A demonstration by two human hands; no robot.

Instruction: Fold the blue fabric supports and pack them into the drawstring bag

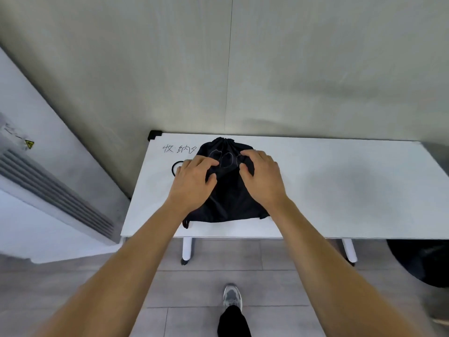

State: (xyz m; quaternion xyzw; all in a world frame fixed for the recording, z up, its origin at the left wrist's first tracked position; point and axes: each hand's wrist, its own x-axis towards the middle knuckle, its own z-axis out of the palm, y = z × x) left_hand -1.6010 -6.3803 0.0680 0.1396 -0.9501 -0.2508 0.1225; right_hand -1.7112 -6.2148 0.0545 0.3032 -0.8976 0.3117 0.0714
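Lying on the table (340, 190), the black drawstring bag (228, 195) is gripped by the left hand (194, 181) and the right hand (262, 176), fingers (209, 164) curled into its cloth. No blue supports are seen (probably already packed inside); little seems left.

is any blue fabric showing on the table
No: the left hand and right hand grip a black drawstring bag; nothing blue shows.

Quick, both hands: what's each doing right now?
Left hand: grips the black drawstring bag.
Right hand: grips the same bag.
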